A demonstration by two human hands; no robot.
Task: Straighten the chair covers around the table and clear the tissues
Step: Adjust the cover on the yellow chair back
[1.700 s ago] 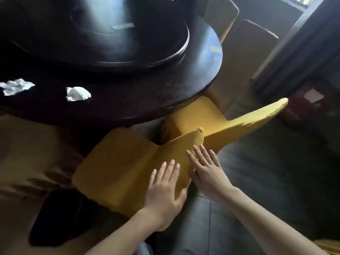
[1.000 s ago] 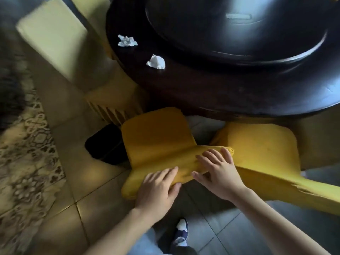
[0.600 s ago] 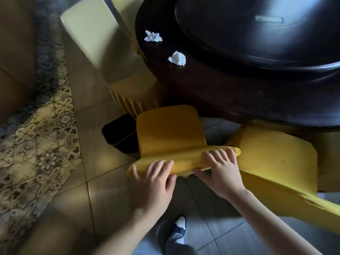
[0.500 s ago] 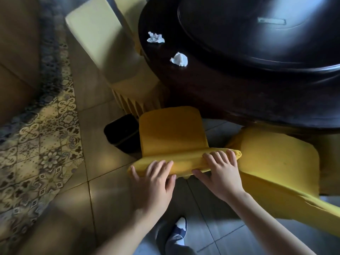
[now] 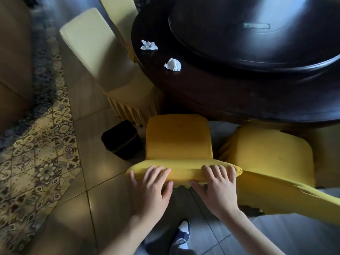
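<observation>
Since the frame of a moment ago both hands have spread apart along the top edge of the yellow chair cover (image 5: 179,142), the right hand (image 5: 218,188) sliding out to the right corner and the left hand (image 5: 151,186) staying near the left end. The left hand's grip is loose: its fingers lie fairly straight over the padded top edge, with the thumb spread out to the side. The right hand's grip is tighter, its fingers curled over the top edge and its thumb beneath, holding the cover fabric. The covered chair stands pushed in at the near edge of the dark round bench (image 5: 230,100), seat facing the bench. A second yellow covered chair (image 5: 266,155) stands just beside it on the right, its back tilted toward the lower right. Two crumpled white tissues lie on the bench's rim, well apart from the hands: the nearer tissue (image 5: 173,64) and the farther tissue (image 5: 148,45), near each other. A large dark turntable (image 5: 257,43) sits on the bench. A pale covered chair (image 5: 103,52) stands at the left of the bench, and a black bin (image 5: 122,141) sits on the floor between it and the held chair.
</observation>
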